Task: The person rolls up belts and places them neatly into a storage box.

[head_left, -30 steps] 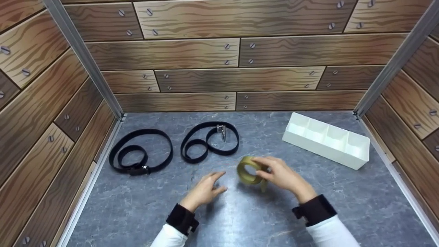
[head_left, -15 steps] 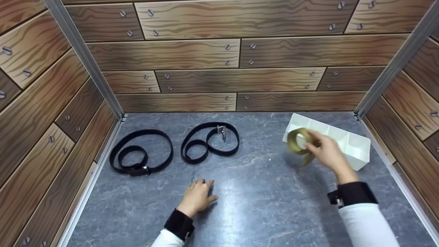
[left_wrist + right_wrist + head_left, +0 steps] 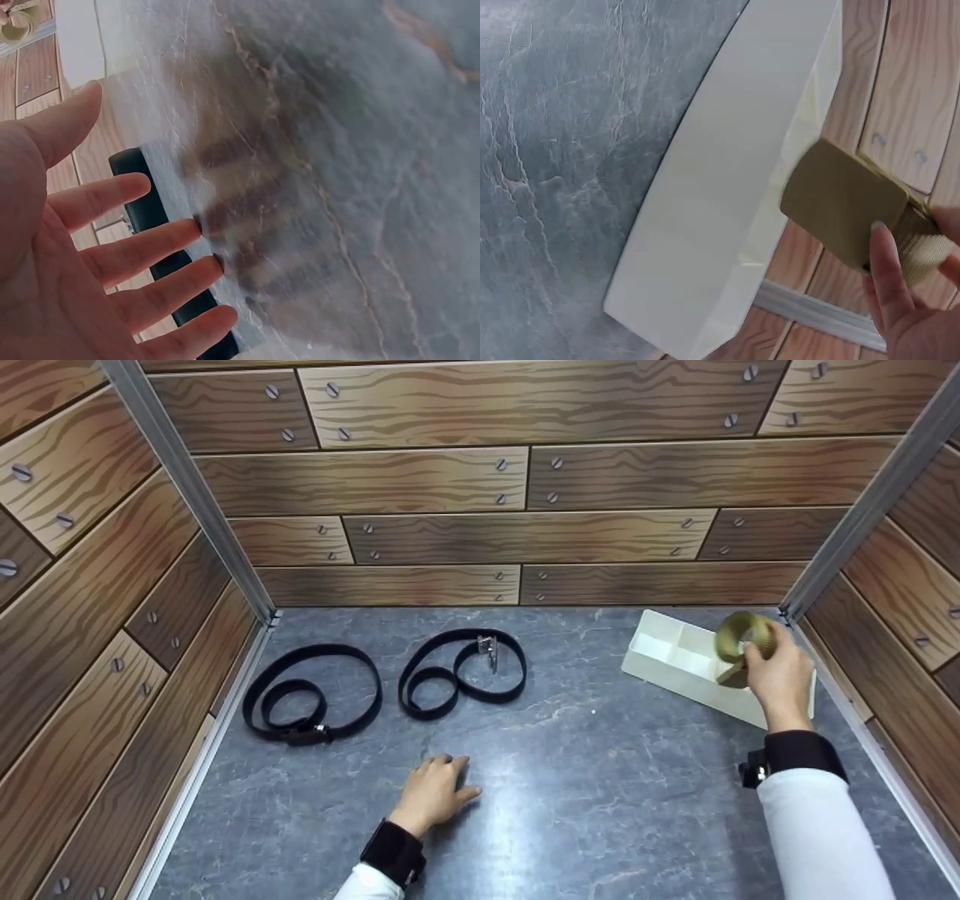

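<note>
My right hand (image 3: 781, 675) pinches a coiled olive-gold webbing belt (image 3: 726, 643) above the right part of a white divided box (image 3: 675, 684). In the right wrist view, thumb and fingers hold the roll by its ribbed webbing, and its flat gold buckle plate (image 3: 844, 206) faces the box's open side. My left hand (image 3: 431, 793) is low over the grey table near the middle front, fingers spread and holding nothing. Ahead of it lie two coiled black belts: one with a silver buckle (image 3: 489, 649), another with a dark buckle (image 3: 307, 735) farther left.
Wood-patterned walls (image 3: 420, 480) enclose the table at the back and both sides. A metal strip (image 3: 870, 742) runs along the right edge, close to the box. The box has several compartments, some hidden behind the right hand.
My right hand has carried the olive-gold belt from the table's middle rightward and back, to over the box. My left hand has drawn back slightly toward me and lowered.
</note>
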Demonstrator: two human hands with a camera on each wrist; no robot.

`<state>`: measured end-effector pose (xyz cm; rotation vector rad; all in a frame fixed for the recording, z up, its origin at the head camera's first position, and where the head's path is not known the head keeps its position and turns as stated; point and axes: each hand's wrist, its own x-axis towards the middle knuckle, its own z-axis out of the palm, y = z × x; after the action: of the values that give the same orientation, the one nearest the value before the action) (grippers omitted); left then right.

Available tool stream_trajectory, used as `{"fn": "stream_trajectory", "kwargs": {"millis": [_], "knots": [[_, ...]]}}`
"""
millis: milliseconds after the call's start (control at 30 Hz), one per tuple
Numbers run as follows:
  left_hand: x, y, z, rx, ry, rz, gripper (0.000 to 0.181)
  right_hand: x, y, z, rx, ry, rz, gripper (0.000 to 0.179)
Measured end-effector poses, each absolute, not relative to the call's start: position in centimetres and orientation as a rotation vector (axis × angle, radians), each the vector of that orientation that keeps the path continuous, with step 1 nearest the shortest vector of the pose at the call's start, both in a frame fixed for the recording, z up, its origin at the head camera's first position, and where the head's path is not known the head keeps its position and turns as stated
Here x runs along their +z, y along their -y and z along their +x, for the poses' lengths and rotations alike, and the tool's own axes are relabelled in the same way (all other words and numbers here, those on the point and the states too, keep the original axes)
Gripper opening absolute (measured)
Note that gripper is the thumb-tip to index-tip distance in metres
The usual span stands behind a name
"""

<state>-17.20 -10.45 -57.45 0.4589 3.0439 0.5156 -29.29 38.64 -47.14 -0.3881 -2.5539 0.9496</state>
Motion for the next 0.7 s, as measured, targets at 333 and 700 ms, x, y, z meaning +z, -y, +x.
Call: {"fn": "stream_trajectory", "kwargs": {"millis": [333, 700], "knots": [[-57.7, 10.6, -17.0, 0.545, -3.034, 0.451, 0.051, -49.6, -38.7, -30.0, 1.009, 2.489, -0.594, 0.053], [-57.9, 11.1, -17.1, 0.554, -3.007, 0.471, 0.05, -53.4, -37.6, -30.5, 0.942, 2.538, -0.634, 0.048]]}}
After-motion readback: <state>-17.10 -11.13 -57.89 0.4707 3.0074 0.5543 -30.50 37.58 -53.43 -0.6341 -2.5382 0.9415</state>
